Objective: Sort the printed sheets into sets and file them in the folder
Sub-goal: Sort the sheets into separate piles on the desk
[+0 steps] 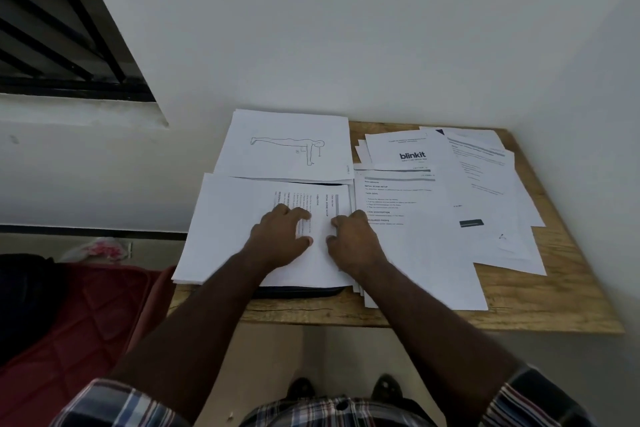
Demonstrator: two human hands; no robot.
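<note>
A stack of printed sheets [235, 236], text turned sideways, lies on a dark folder [301, 292] of which only the near edge shows. My left hand [280, 237] and my right hand [353, 241] rest side by side on the top sheet, fingers bent, fingertips on the paper. Behind them lies a sheet with a line drawing of a figure [287, 146]. To the right are a text sheet [408, 253], a "blinkit" sheet [412, 154] and several more overlapping sheets [491, 201].
The small wooden table [571, 298] stands in a corner against white walls. The left stack overhangs its left edge. A red quilted cover [79, 322] lies low at the left. A barred window [52, 28] is at the upper left.
</note>
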